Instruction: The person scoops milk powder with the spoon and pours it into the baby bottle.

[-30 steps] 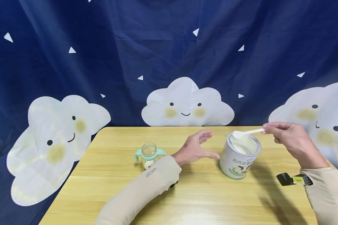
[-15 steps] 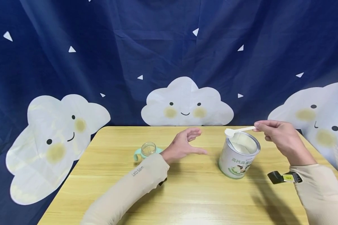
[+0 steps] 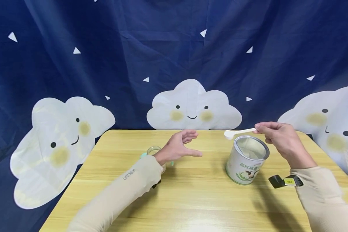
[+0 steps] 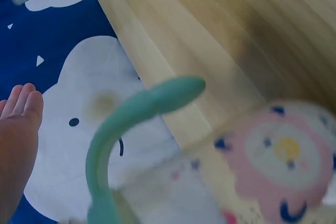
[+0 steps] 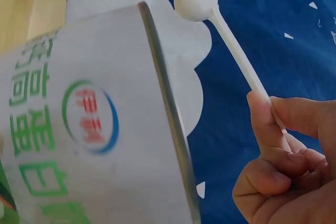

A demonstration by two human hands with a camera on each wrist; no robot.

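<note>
My right hand (image 3: 284, 140) pinches the thin handle of a white measuring scoop (image 3: 239, 131). The scoop's bowl (image 5: 196, 1) hangs just beyond the left edge of an open milk powder can (image 3: 243, 169), and its handle passes above the rim. Pale powder shows inside the can. My left hand (image 3: 178, 146) is held out with thumb and fingers spread, and nothing is in it. Behind the left wrist stands a baby bottle (image 3: 153, 149) without a lid, mostly hidden by the sleeve. The left wrist view shows its mint-green handle (image 4: 103, 145) and a pink printed animal close up.
A light wooden table (image 3: 208, 196) carries the can and the bottle. Behind it hangs a dark blue cloth (image 3: 174, 48) with smiling white clouds and small triangles. A wrist strap with a black camera (image 3: 278, 181) is on the right forearm.
The right hand has drawn the scoop leftward from over the can's opening to past its rim. My left hand has moved left, away from the can, and its forearm now covers more of the bottle.
</note>
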